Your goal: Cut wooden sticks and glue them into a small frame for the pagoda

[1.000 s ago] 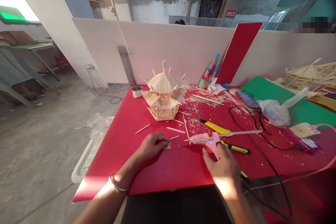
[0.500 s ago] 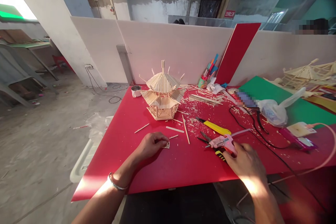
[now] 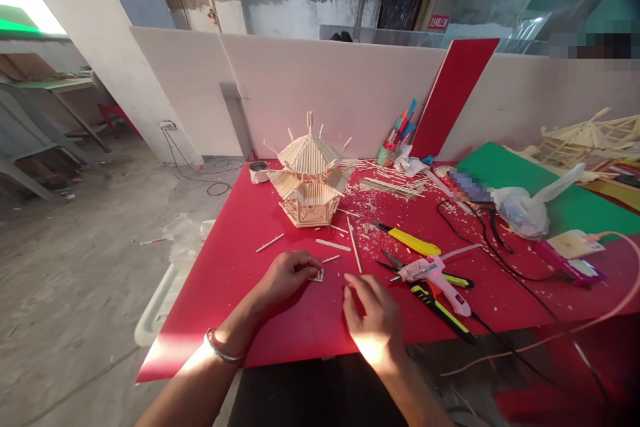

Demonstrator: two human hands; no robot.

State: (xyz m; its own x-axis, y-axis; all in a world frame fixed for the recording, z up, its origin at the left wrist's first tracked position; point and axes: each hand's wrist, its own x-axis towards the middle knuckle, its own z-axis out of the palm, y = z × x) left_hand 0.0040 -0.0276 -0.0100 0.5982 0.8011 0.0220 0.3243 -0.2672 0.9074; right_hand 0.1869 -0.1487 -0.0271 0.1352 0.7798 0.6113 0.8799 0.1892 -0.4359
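Observation:
My left hand (image 3: 290, 275) rests low over the red tabletop, thumb and fingers pinched on a small pale wooden piece (image 3: 319, 275) whose details are partly covered. To its right, my right hand (image 3: 374, 317) hovers with fingers loosely bent and apart, nothing seen in them. Beyond both hands stands a wooden-stick pavilion model (image 3: 311, 180) with two roof tiers. A pink glue gun (image 3: 425, 273) lies across yellow-and-black pliers (image 3: 440, 313), right of my right hand. Short thin sticks (image 3: 354, 245) and a flat craft stick (image 3: 333, 245) lie between the hands and the model.
A yellow utility knife (image 3: 413, 240) lies behind the glue gun. Loose sticks (image 3: 395, 187), shavings and a pen cup (image 3: 386, 155) are at the back. Black cords, a knotted plastic bag (image 3: 523, 213) and a purple box (image 3: 570, 267) occupy the right side. A white partition (image 3: 320, 93) closes the far edge.
My right hand has let go of the glue gun, which stays on the pliers, and moved left to beside my left hand. The left hand keeps its pinch in place.

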